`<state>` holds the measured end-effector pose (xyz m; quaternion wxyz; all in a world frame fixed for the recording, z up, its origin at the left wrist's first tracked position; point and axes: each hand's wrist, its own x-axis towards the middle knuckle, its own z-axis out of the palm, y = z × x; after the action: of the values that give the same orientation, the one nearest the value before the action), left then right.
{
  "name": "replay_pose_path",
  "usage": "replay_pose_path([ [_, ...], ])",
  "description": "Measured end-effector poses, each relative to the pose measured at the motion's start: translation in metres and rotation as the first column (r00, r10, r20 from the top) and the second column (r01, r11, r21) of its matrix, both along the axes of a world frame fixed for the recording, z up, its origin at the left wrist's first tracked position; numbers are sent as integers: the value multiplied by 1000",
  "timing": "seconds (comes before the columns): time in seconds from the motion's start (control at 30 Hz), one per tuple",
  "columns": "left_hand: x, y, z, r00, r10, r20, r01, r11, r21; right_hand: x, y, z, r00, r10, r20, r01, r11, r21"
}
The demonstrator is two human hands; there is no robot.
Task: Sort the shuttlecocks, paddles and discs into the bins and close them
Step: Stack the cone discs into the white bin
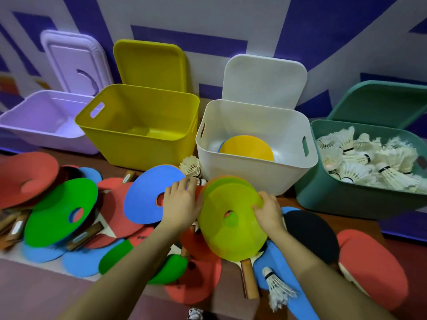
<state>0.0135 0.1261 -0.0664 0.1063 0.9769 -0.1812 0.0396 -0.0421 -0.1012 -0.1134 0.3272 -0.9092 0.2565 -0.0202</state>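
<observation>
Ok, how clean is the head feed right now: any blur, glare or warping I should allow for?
Head view: wide-angle warping bows the wall stripes and tilts the green bin outward; the far left edge by the red discs is smeared; a bluish glare sits inside the lilac bin; both hands and the yellow-green disc are fairly sharp.

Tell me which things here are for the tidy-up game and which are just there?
For the job:
yellow-green disc, held by left hand and right hand
blue disc
loose shuttlecock
black paddle
white bin
green bin
yellow bin
purple bin

Just there:
patterned wall
shoe
</observation>
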Motion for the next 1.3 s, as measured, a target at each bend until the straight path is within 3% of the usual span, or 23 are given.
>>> replay_pose_path([
  [0.17, 0, 11, -12, 999, -52, 10, 52, 999, 6, -7, 7, 9, 983, 51, 176, -75, 988, 132],
  [0.33, -7, 24, -12, 1000, -22, 19, 24, 993, -112, -4, 16, 25, 955, 35, 296, -129, 944, 305],
  [0.63, -29, 62, -22, 993, 108, -56, -113, 990, -81, 8, 61, 16, 936, 92, 340, -233, 886, 401],
  [0.73, -34, 64, -23, 975, 155, -159, -172, 980, -101, 4, 66, 4, 939, 123, 320, -222, 929, 295],
  [0.83, -40, 62, -23, 979, 156, -134, -171, 979, -109, -1, 64, 0, 945, 145, 292, -200, 965, 167],
  [1.0, -38, 58, -32, 992, 105, -71, -114, 983, -144, -9, 58, 0, 948, 214, 235, -278, 916, 288],
  [1.1, -38, 52, -33, 989, 98, -110, -113, 983, -144, -14, 57, 1, 950, 208, 234, -282, 894, 349],
  [1.3, -45, 39, -29, 996, 25, -84, -44, 971, -236, -25, 46, 18, 934, 172, 314, -263, 924, 277],
])
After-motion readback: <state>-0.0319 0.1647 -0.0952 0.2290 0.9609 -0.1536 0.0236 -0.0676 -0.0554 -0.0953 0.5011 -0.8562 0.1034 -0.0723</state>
